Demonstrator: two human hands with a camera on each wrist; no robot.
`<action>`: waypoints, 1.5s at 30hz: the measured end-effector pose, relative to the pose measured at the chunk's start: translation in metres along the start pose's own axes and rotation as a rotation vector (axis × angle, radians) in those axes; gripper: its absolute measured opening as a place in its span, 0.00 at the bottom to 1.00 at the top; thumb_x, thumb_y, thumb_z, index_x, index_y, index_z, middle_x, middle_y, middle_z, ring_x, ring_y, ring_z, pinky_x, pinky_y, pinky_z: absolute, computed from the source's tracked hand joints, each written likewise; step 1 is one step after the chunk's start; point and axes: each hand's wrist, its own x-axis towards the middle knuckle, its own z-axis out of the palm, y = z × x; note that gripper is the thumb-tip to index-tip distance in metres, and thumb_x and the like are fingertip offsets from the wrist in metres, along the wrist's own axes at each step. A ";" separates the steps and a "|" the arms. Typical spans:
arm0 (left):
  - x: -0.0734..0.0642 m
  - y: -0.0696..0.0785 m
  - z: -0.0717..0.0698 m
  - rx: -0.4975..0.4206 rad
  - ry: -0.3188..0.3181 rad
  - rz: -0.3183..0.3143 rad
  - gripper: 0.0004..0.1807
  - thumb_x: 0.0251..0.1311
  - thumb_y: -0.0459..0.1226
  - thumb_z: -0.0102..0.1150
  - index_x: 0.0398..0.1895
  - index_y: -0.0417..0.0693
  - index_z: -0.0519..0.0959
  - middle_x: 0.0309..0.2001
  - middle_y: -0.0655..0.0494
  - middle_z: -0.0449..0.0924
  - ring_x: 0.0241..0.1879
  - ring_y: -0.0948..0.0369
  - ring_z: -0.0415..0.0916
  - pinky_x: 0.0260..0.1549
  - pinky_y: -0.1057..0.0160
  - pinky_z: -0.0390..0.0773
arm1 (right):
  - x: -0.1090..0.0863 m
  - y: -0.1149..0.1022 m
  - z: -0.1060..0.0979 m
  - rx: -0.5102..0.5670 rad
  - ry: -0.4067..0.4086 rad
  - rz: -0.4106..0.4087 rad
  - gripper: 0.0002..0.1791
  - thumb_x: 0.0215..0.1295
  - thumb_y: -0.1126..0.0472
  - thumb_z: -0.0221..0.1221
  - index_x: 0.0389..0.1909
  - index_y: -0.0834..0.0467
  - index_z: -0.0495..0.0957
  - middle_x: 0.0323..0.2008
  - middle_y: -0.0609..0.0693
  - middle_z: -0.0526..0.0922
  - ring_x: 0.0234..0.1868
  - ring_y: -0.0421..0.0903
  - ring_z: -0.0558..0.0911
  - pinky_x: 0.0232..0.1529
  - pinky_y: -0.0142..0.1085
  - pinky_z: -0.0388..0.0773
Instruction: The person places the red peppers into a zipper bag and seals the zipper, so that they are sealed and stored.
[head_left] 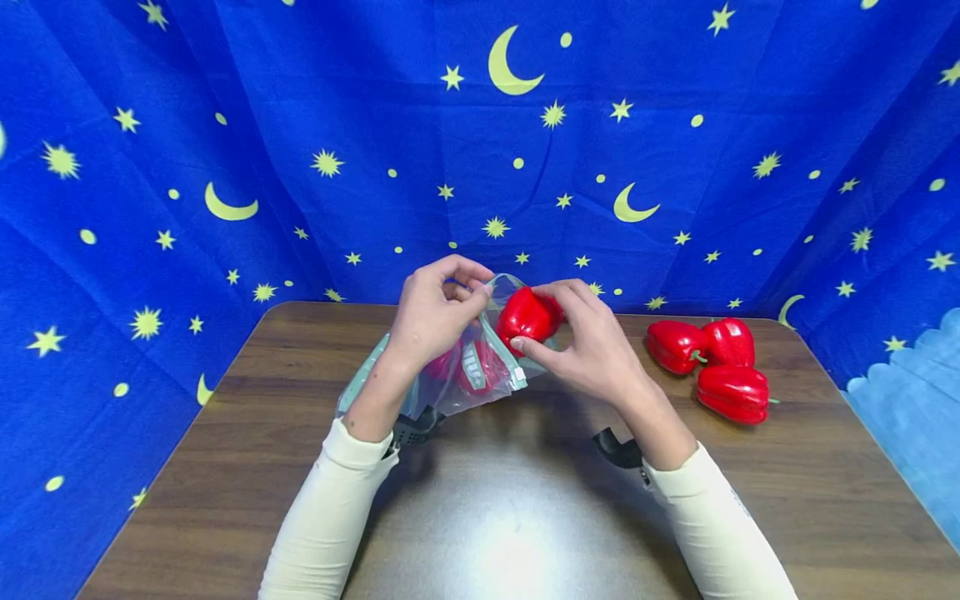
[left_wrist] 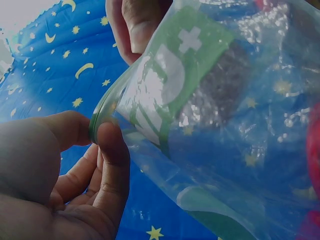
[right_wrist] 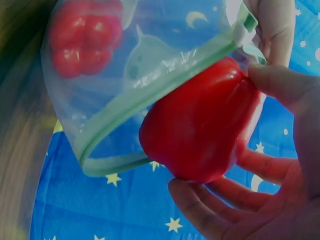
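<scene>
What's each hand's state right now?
Left hand: closed, pinching the rim of the plastic bag.
Right hand: closed, holding a red pepper at the bag's mouth.

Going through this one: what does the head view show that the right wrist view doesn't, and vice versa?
Only the head view: three loose red peppers on the table, and both pale sleeves.

Only the right wrist view: a clear look at the pale printed shape on the bag.

Both: the right hand holding a red pepper at the clear bag, a bagged pepper, part of the left hand, table and starry cloth.
</scene>
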 end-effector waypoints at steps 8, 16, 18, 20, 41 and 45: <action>-0.001 -0.002 -0.001 0.001 0.000 0.007 0.07 0.68 0.30 0.67 0.46 0.42 0.86 0.35 0.50 0.84 0.26 0.56 0.85 0.26 0.56 0.87 | -0.001 -0.009 0.004 -0.014 0.010 0.050 0.34 0.58 0.47 0.78 0.61 0.60 0.80 0.53 0.53 0.82 0.46 0.47 0.82 0.46 0.46 0.83; 0.000 -0.001 0.001 0.026 0.008 0.004 0.06 0.68 0.32 0.68 0.46 0.44 0.87 0.34 0.51 0.84 0.26 0.58 0.85 0.24 0.59 0.85 | -0.005 -0.021 0.001 -0.066 0.012 0.101 0.34 0.57 0.42 0.78 0.57 0.59 0.82 0.45 0.51 0.81 0.39 0.47 0.77 0.35 0.40 0.76; 0.001 -0.001 0.002 0.026 0.007 0.004 0.06 0.68 0.32 0.68 0.45 0.43 0.87 0.34 0.52 0.84 0.26 0.58 0.85 0.23 0.59 0.85 | -0.006 -0.021 0.004 -0.043 -0.014 0.118 0.34 0.58 0.42 0.77 0.57 0.59 0.82 0.45 0.51 0.81 0.39 0.47 0.78 0.36 0.40 0.78; 0.001 -0.001 0.002 0.030 0.007 0.004 0.06 0.68 0.32 0.68 0.45 0.43 0.87 0.35 0.51 0.84 0.26 0.58 0.85 0.23 0.60 0.85 | -0.006 -0.020 0.009 -0.006 -0.040 0.133 0.33 0.59 0.44 0.77 0.58 0.60 0.81 0.46 0.51 0.81 0.40 0.47 0.80 0.38 0.40 0.81; 0.003 -0.001 0.003 0.021 0.011 0.001 0.06 0.67 0.32 0.68 0.45 0.42 0.87 0.34 0.51 0.85 0.24 0.57 0.84 0.24 0.60 0.85 | -0.004 -0.013 0.027 0.263 -0.034 -0.007 0.11 0.78 0.57 0.61 0.51 0.60 0.84 0.49 0.48 0.84 0.50 0.42 0.84 0.54 0.42 0.86; 0.002 -0.001 0.002 0.013 0.009 -0.002 0.07 0.66 0.31 0.67 0.45 0.41 0.87 0.34 0.51 0.85 0.24 0.57 0.85 0.23 0.59 0.85 | -0.005 -0.009 0.021 0.231 0.009 -0.032 0.08 0.78 0.58 0.61 0.49 0.58 0.84 0.46 0.47 0.84 0.48 0.42 0.83 0.52 0.46 0.86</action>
